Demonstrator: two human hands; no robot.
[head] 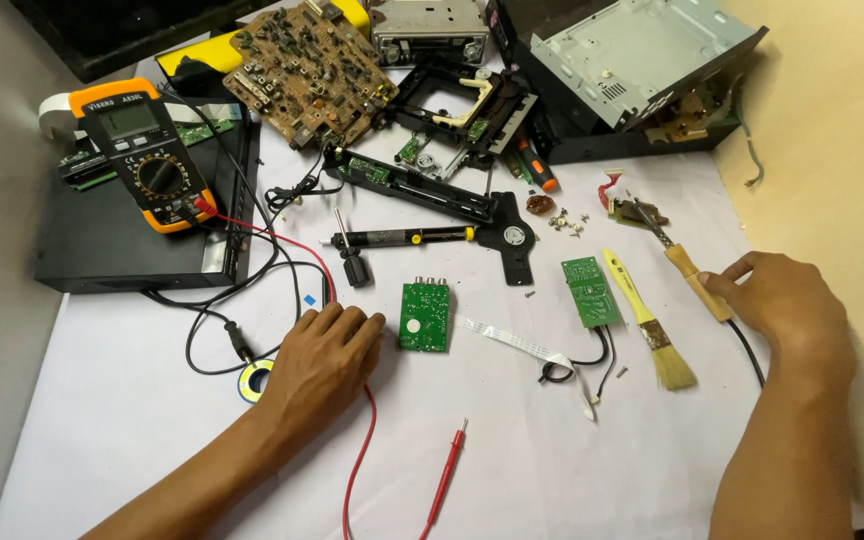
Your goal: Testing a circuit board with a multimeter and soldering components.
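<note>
Soldering iron (687, 262): handle half hidden in right hand's (777, 300) closed grip, tip pointing upper left; left hand (320, 357) flat, empty.

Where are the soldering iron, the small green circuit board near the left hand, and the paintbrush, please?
soldering iron (694, 272): head view, on its wooden handle.
small green circuit board (425, 316): head view, board's middle.
paintbrush (633, 296): head view, on its yellow handle.

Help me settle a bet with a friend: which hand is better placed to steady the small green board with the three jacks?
Probably the left hand: its fingertips rest just beside the small green board. The right hand is far off, holding the soldering iron.
</note>
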